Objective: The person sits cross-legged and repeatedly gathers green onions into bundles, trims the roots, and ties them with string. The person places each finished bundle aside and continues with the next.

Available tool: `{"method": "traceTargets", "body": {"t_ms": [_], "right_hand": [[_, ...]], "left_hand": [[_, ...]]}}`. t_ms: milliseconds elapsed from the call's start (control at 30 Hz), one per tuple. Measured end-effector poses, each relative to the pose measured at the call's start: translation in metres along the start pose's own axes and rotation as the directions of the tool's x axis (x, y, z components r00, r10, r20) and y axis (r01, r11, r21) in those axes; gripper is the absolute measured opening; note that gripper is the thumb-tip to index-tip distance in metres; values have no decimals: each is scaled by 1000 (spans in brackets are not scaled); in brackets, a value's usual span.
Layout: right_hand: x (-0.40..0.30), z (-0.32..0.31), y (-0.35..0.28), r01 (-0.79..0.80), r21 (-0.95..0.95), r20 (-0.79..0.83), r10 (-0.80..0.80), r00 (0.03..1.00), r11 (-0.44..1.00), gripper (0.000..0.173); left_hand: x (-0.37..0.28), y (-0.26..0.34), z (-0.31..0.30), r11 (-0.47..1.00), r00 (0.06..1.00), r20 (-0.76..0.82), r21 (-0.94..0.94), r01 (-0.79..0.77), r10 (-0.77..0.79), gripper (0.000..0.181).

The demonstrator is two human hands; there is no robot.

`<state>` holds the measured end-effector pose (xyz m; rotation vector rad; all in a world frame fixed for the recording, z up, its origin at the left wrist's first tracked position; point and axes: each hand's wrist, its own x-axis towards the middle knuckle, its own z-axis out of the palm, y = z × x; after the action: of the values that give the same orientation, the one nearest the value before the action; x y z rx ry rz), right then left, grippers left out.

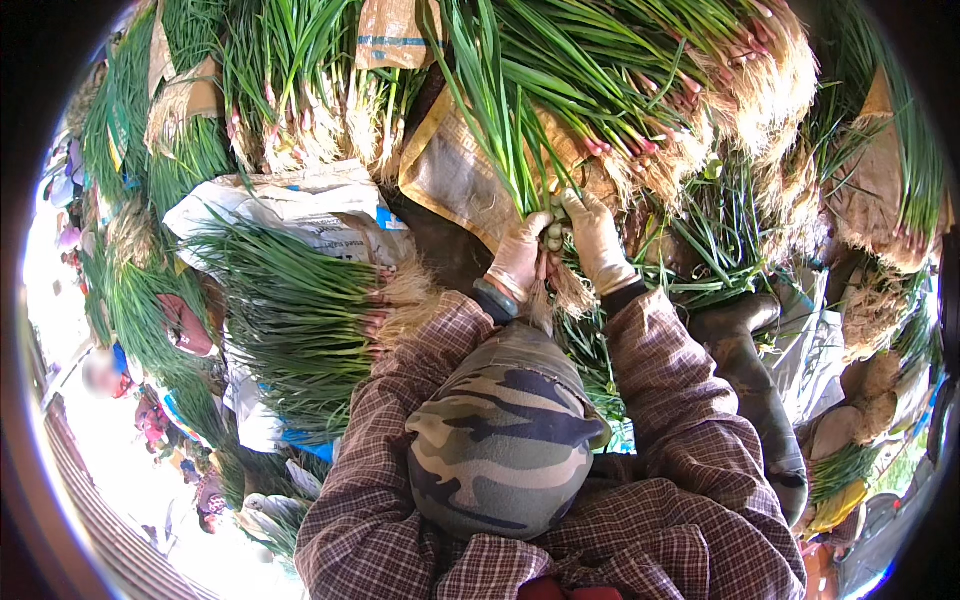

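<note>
In pale gloves, both my hands meet at a small bunch of green onion or garlic plants [554, 234]. My left hand [519, 251] grips the bunch from the left, near the base of the leaves. The fingers of my right hand [598, 236] pinch at the stems from the right. Small pale bulbs show between the hands, and pinkish bases with straw-coloured roots hang below them. Long green leaves [491, 120] rise from the bunch over a yellowish woven sack [454, 165]. The right fingertips are partly hidden among the stems.
Rooted green plants [622, 75] are piled ahead. A neat pile [300, 307] lies left on a white printed sack [277, 206]. Camouflage cloth [502, 442], seemingly over a knee, rises between my arms. A boot [742, 315] stands right, beside loose leaves [712, 247]. People are far left.
</note>
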<state>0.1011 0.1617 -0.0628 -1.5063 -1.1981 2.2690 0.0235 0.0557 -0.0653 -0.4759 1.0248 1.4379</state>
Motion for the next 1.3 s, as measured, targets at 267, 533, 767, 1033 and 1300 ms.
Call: {"method": "traceTargets", "body": {"t_ms": [267, 533, 767, 1033, 1300], "right_hand": [[-27, -130, 0, 287, -952, 298, 515, 804, 103, 39], [-26, -53, 6, 426, -374, 601, -135, 788, 824, 52], [-69, -91, -35, 127, -742, 665, 699, 263, 659, 30], [15, -70, -49, 372, -769, 358, -132, 924, 519, 40], [109, -55, 24, 299, -945, 319, -586, 745, -134, 20]], "left_hand": [[4, 16, -28, 991, 976, 214, -132, -12, 41, 14], [5, 22, 10, 994, 997, -9, -77, -76, 76, 15], [15, 51, -70, 886, 894, -320, 437, -154, 314, 10], [12, 40, -29, 996, 985, 157, -55, -68, 76, 23], [18, 34, -27, 994, 958, 280, -102, -35, 62, 36]]}}
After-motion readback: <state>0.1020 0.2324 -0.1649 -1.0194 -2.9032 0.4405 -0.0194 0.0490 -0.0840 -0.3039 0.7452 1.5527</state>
